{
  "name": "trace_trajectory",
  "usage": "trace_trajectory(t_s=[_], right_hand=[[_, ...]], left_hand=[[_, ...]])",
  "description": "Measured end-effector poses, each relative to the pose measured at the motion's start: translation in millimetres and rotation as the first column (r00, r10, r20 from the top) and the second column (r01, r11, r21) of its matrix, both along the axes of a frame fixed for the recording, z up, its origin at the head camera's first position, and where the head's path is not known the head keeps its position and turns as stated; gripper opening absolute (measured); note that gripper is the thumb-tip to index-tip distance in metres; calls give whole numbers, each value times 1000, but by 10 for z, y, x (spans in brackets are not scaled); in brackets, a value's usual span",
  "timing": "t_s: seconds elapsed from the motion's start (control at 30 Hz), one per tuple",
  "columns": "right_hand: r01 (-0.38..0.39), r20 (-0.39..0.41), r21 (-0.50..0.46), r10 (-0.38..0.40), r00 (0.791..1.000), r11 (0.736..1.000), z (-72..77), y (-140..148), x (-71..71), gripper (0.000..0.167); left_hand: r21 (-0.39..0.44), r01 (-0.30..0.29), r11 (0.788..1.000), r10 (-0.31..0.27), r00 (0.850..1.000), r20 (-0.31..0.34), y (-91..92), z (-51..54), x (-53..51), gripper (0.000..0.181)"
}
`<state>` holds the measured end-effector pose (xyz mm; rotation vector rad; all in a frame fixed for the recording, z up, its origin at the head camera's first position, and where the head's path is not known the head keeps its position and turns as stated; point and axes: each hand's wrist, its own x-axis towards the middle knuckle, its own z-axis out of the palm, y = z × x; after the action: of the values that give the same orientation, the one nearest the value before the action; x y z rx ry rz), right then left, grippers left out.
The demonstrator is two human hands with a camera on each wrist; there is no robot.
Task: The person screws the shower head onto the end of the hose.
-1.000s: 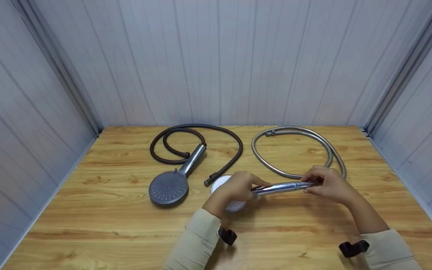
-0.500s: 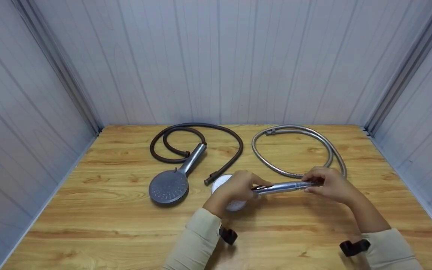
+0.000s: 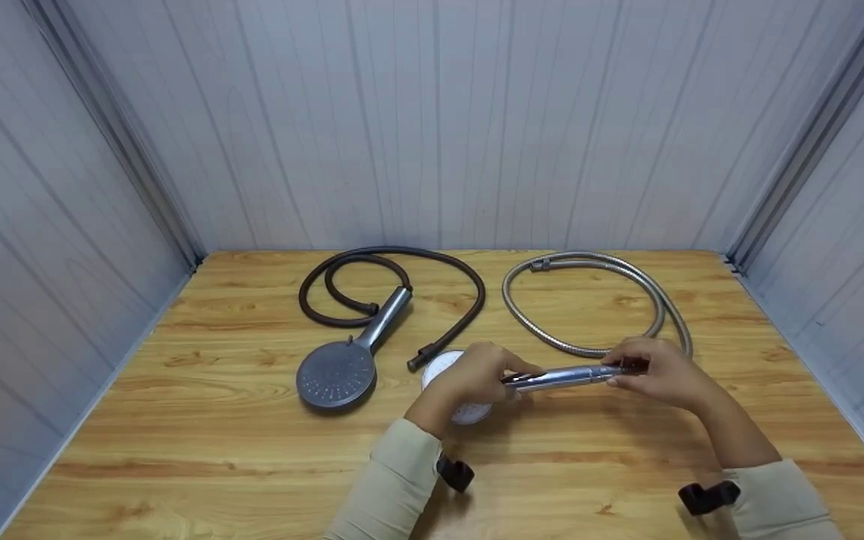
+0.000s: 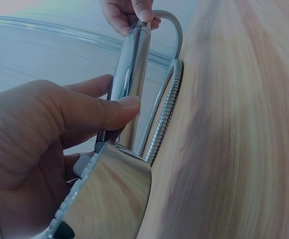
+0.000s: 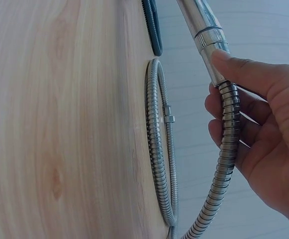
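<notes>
My left hand (image 3: 477, 371) grips a chrome shower head (image 3: 563, 377) by its handle, close to the round white spray face, which is partly hidden behind the hand. In the left wrist view, the thumb lies across the shiny handle (image 4: 129, 64) and the fingers go behind it. At the handle's other end, my right hand (image 3: 657, 375) pinches the chrome hose connector (image 5: 215, 67), thumb on one side and fingers behind. The connector meets the handle's end. From it a silver metal shower hose (image 5: 229, 129) curves down to the table.
The silver hose's loop (image 3: 508, 289) lies at the back right of the wooden table (image 3: 252, 480). To the left lies a grey shower head (image 3: 336, 373) with a dark hose (image 3: 481, 285), whose free end lies near the white spray face. Panel walls (image 3: 432, 127) enclose the back and sides.
Both hands keep nearly the same place, with only slight shifts of the right fingers at the connector. The grey shower head and both hoses lie as before.
</notes>
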<state>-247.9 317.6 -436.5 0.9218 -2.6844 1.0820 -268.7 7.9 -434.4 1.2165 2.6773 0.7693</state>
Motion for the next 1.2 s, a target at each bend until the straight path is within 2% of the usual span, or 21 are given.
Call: trace_trajectory(t_s=[0.33,0.53,0.73,1.2], right_hand=[[8,77,39,-11,997,999,17,5,6,15],[-19,94,39,16,995,999,41,18,0,16],[-35,94,34,32,995,999,40,28,-4,16],[0,62,31,-2,998,1000,8,12,23,19]], left_hand=[[-2,-9,1000,9,1000,17,11,8,10,49],[-5,-11,1000,11,1000,16,19,2,-1,49],[-34,5,999,-6,1000,-13,28,1,-10,50],[-25,18,1000,-19,999,-29,7,8,-15,50]])
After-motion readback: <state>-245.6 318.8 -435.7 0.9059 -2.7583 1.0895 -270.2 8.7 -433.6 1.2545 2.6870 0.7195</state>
